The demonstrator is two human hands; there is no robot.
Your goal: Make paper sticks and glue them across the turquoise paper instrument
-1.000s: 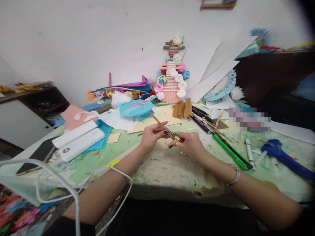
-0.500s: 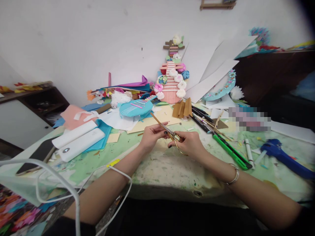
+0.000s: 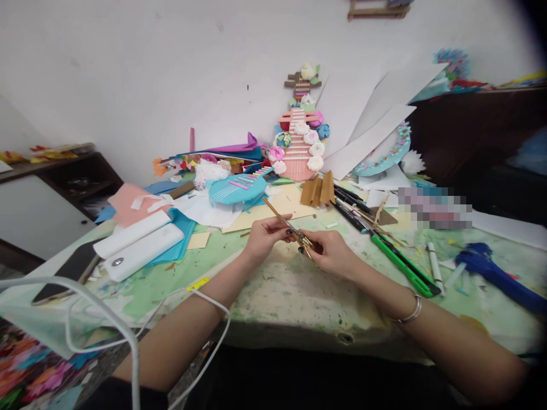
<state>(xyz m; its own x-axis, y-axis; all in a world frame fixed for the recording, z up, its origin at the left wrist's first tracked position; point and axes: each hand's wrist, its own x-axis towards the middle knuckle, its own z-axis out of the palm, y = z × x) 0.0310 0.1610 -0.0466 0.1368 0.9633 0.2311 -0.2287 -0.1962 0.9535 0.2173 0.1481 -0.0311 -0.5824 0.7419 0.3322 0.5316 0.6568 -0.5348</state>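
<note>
My right hand (image 3: 335, 251) is closed around the gold handles of a pair of scissors (image 3: 305, 241), with the blades pointing up and to the left. My left hand (image 3: 267, 234) pinches a narrow brown strip (image 3: 272, 207), apparently paper or card, which lies along the scissor blades. The strip's free end sticks out past my left fingers towards the back of the table. Fingers partly hide where blades and strip meet. Just behind my hands lies a cream sheet (image 3: 248, 218), and beyond it stands a folded brown paper piece (image 3: 318, 189).
Pens (image 3: 348, 215), a green utility knife (image 3: 404, 265) and a blue glue gun (image 3: 496, 273) lie to the right. On the left are a white power bank (image 3: 145, 253), a phone (image 3: 68, 270) and a looping white cable (image 3: 132, 341). A flower-decorated pink paper instrument (image 3: 294, 151) leans on the wall.
The scissors' handles have come closer together as my right fingers closed. Both hands stay at nearly the same place, and the view has shifted slightly.
</note>
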